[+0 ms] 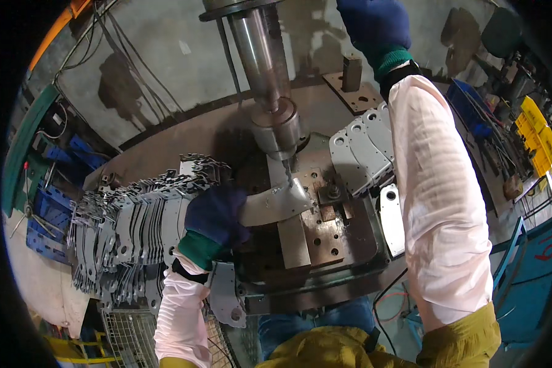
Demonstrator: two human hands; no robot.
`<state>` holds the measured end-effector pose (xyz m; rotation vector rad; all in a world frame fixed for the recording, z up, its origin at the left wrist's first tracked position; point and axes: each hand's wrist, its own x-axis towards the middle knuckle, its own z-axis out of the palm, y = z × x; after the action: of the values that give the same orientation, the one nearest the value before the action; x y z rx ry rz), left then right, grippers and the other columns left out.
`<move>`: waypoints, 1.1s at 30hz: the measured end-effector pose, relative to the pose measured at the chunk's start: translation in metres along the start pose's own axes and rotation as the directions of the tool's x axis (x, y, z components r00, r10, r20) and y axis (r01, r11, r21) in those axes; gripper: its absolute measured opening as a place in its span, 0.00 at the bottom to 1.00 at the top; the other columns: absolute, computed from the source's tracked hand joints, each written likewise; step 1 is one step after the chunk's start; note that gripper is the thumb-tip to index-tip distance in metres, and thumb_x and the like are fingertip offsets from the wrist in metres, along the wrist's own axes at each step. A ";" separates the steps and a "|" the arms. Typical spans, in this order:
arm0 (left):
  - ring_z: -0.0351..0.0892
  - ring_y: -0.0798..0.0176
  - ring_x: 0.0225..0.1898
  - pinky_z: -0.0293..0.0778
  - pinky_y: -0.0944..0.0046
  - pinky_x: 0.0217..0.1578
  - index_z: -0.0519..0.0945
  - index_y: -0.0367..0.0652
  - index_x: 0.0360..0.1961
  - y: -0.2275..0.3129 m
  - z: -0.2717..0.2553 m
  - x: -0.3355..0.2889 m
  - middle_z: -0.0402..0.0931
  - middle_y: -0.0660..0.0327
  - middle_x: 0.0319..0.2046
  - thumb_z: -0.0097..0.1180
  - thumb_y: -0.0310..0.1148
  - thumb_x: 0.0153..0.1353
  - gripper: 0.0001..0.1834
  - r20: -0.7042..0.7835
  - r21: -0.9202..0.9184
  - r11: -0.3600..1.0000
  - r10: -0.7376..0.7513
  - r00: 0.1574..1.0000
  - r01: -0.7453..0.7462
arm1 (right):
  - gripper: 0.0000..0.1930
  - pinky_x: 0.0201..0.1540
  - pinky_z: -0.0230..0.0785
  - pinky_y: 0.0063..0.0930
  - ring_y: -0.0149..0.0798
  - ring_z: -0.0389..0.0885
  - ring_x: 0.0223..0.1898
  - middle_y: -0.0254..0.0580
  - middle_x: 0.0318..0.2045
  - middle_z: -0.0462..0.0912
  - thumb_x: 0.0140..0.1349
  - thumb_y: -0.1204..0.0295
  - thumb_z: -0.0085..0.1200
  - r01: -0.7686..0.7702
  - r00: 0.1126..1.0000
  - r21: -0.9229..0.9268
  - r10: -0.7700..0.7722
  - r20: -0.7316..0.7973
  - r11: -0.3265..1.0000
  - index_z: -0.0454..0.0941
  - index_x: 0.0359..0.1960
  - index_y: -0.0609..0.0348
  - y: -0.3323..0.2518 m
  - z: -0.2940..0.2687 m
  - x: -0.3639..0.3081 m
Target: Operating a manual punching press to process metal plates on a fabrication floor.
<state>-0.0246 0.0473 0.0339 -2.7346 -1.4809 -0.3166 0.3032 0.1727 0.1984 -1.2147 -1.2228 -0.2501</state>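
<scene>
1. Left hand (pixel 216 216): gloved in blue with a green cuff, to the left of the drill bit (pixel 289 173). It is closed about the left end of a curved metal plate (pixel 268 207); the fingertips are largely hidden.
2. Right hand (pixel 376 26): likewise gloved, raised beyond the drill bit and to its right, at the upper edge of view. How far it is closed, and on what, cannot be told.
3. Metal plate: lies directly below the drill bit, its right end at the bit's tip. Small chips show on its face near the tip. Depth of any cut cannot be determined.
4. Chuck (pixel 277 130): immediately above the drill bit, carried on a bright steel spindle (pixel 257 58).
5. Flat steel strip (pixel 295 243): on the near side of the drill bit, running underneath the plate.
6. Bolted clamp (pixel 332 194): just right of the drill bit, fixed on a drilled base plate (pixel 329 240).
7. Stacked plates (pixel 360 150): right of the drill bit, overlapping, grey, each with a hole at its end.
8. Rows of plates (pixel 138 228): well left of the drill bit, densely packed on edge.
9. Steel block (pixel 351 73): beyond the drill bit to the right, upright.
10. Yellow bins (pixel 536 138): far right of the drill bit.
</scene>
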 end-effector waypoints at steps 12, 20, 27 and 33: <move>0.82 0.45 0.39 0.78 0.50 0.40 0.81 0.49 0.33 -0.001 0.000 -0.003 0.81 0.55 0.33 0.69 0.40 0.27 0.25 -0.062 -0.077 0.997 -0.015 0.998 0.010 | 0.25 0.38 0.74 0.52 0.63 0.83 0.37 0.58 0.31 0.85 0.65 0.45 0.51 0.058 0.998 -0.143 -0.060 -0.013 0.988 0.85 0.33 0.55 0.002 -0.001 0.004; 0.80 0.41 0.41 0.77 0.45 0.43 0.79 0.47 0.44 0.009 -0.012 -0.003 0.79 0.50 0.38 0.68 0.39 0.39 0.27 0.096 -0.047 0.997 -0.061 0.994 0.066 | 0.28 0.42 0.73 0.45 0.57 0.83 0.36 0.48 0.30 0.85 0.62 0.39 0.49 0.001 0.999 -0.183 0.006 0.040 0.983 0.83 0.35 0.52 -0.003 -0.012 -0.003; 0.81 0.43 0.47 0.78 0.45 0.47 0.80 0.47 0.43 0.012 -0.007 0.005 0.81 0.51 0.42 0.69 0.39 0.41 0.24 0.062 0.027 0.989 -0.146 0.987 0.145 | 0.30 0.36 0.73 0.34 0.38 0.82 0.28 0.42 0.25 0.83 0.62 0.40 0.55 -0.096 0.913 0.024 0.078 0.400 0.995 0.82 0.36 0.61 -0.010 -0.056 -0.018; 0.81 0.42 0.45 0.78 0.45 0.46 0.80 0.49 0.44 -0.001 0.002 0.020 0.80 0.52 0.39 0.68 0.36 0.43 0.23 0.005 0.029 0.994 -0.108 0.994 0.107 | 0.32 0.38 0.74 0.44 0.51 0.85 0.29 0.48 0.24 0.84 0.62 0.35 0.48 -0.114 0.895 -0.038 0.119 0.431 0.993 0.84 0.37 0.55 -0.009 -0.062 -0.018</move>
<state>-0.0143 0.0646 0.0355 -2.6423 -1.6250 -0.2859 0.3254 0.1114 0.1975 -1.3945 -1.5227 0.1126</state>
